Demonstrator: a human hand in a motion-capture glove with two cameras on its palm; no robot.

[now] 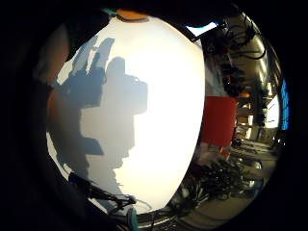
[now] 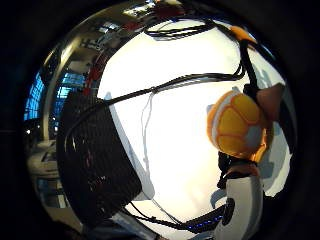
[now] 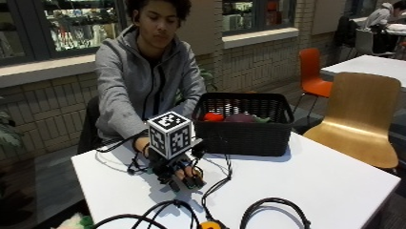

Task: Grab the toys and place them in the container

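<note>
Setting: public seating area, likely a cafeteria or campus common room. Evidence: white desk [image 3: 329, 186] sitting among a moulded plywood chair [image 3: 358, 114] and orange chair [image 3: 312, 71]; second white table [image 3: 371, 64] standing beyond; brick wall [image 3: 266, 62] running beneath large windows [image 3: 76, 24].

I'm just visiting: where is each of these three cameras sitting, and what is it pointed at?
Little finger side palm view: on the gloved palm, facing the white table; only the hand's shadow shows.
Thumb side palm view: same palm, facing an orange toy at its fingers, and the black basket.
Outside view: across the table, facing the person, right hand and basket.
Shared: table and basket.
</note>
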